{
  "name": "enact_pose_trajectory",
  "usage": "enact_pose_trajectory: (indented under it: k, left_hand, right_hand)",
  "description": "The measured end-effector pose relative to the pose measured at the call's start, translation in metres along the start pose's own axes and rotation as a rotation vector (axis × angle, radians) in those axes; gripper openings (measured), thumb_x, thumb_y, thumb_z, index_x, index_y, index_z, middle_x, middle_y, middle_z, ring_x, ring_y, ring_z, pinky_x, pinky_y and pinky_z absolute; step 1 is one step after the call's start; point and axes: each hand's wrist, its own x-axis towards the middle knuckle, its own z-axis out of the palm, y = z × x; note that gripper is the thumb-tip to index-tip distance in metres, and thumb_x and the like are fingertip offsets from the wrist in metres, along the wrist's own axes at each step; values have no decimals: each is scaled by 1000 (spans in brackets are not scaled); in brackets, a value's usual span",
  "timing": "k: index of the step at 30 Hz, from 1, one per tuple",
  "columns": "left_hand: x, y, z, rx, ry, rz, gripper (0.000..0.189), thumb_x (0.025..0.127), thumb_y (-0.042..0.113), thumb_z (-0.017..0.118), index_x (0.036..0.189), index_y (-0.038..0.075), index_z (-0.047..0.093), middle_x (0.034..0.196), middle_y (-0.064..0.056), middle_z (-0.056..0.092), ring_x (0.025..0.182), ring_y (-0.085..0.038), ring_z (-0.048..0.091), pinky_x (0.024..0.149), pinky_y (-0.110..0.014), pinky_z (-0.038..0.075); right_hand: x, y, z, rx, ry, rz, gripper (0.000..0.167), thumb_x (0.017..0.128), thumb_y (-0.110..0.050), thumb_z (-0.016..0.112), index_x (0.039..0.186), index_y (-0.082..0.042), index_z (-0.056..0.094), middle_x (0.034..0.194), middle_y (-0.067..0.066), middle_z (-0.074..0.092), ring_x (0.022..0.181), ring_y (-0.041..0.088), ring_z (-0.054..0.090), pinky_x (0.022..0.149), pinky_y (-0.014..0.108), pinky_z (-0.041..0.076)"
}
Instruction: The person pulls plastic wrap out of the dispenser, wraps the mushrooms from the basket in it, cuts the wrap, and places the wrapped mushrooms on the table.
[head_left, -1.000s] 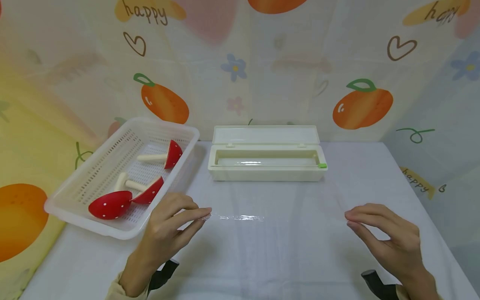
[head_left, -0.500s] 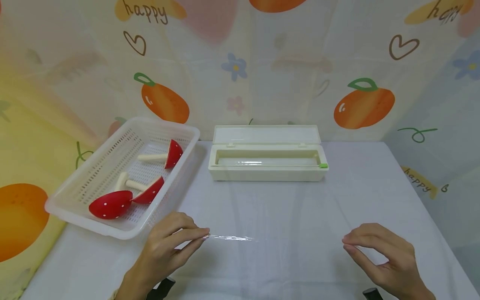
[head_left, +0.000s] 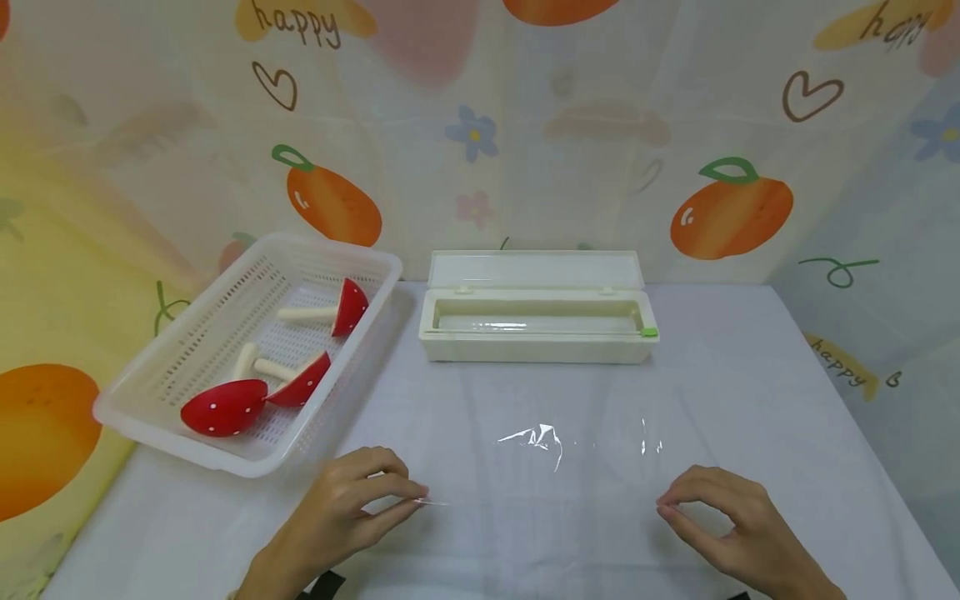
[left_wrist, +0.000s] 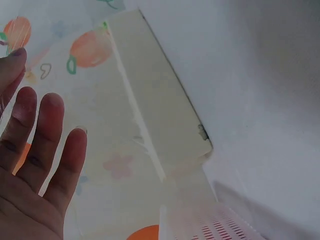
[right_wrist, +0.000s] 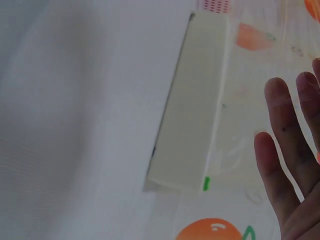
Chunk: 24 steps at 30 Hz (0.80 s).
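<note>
A clear sheet of cling film (head_left: pixel 540 435) spans the space between my two hands, showing mainly by its glints. My left hand (head_left: pixel 360 504) pinches its near left corner between thumb and fingertips. On the other side my right hand (head_left: pixel 723 521) pinches the near right corner. Both hands are low over the front of the table. In the left wrist view, several fingers of the left hand (left_wrist: pixel 37 145) are spread beside the film. The right wrist view has fingers of the right hand (right_wrist: pixel 290 140) at its edge. The film's exact outline is hard to see.
Behind the film stands a pale cling film dispenser (head_left: pixel 537 348) with its lid raised and a green slide cutter (head_left: pixel 649 332) at the right end. A white plastic basket (head_left: pixel 142 429) at left holds several red, white-dotted, mushroom-like pieces (head_left: pixel 223 408). A printed cloth hangs behind.
Both hands have moved nearer to the front edge of the view, and the right hand has come slightly inward. Glints on the film have shifted farther out over the table. Dispenser and basket stayed put.
</note>
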Motion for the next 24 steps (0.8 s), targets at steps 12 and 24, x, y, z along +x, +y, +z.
enact_pose_trajectory:
  k: [12, 24]
  left_hand:
    - [-15, -11, 14, -7, -173, -120, 21, 71, 13, 89, 83, 23, 75, 81, 16, 69, 72, 1, 58, 70, -7, 45]
    - [-21, -14, 25, 59, -446, -312, 10, 78, 22, 85, 82, 26, 76, 81, 19, 66, 79, -1, 55, 70, -17, 49]
  right_hand:
    - [-24, 7, 14, -33, -182, 186, 30, 78, 0, 78, 88, -27, 71, 84, -20, 68, 75, -6, 60, 69, 9, 46]
    - [-36, 19, 28, -96, -248, 132, 29, 68, -10, 88, 88, -26, 73, 89, -17, 65, 84, 0, 59, 82, 5, 42]
